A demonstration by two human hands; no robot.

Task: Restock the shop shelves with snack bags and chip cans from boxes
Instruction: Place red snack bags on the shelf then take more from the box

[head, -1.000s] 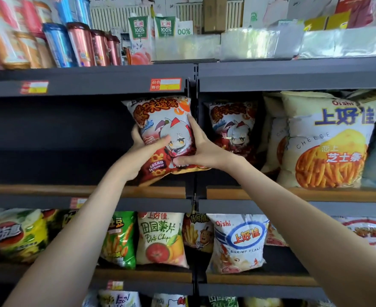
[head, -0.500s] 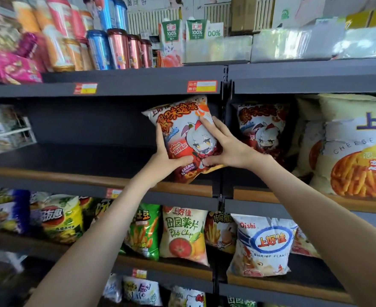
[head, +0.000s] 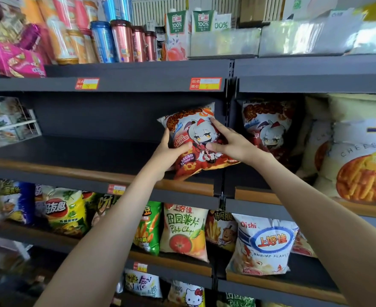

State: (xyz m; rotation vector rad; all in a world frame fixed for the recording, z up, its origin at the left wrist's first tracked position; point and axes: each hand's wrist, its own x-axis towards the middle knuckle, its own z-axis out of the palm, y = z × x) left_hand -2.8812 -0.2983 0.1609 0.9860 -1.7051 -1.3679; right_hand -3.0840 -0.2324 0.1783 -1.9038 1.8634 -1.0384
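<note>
A red and white snack bag (head: pixel 189 127) with a cartoon figure leans at the right end of the dark middle shelf (head: pixel 71 156), its bottom edge at the shelf's wooden front lip. My left hand (head: pixel 168 152) grips the bag's left edge, thumb across the front and fingers behind. My right hand (head: pixel 231 145) lies on the bag's front with straight fingers, the index finger reaching its upper right corner. A matching bag (head: pixel 269 127) stands in the bay to the right.
Large cheese stick bags (head: pixel 359 156) fill the right bay. Chip cans (head: pixel 120 41) and juice cartons (head: pixel 177 34) stand on the top shelf. Below are a potato chip bag (head: pixel 182 231), a shrimp flakes bag (head: pixel 264 242) and several others. The middle shelf left of the bag is bare.
Both hands have carried the bag a little lower and deeper into the shelf, and it stands straighter. My head has turned left, so more of the left shelving shows.
</note>
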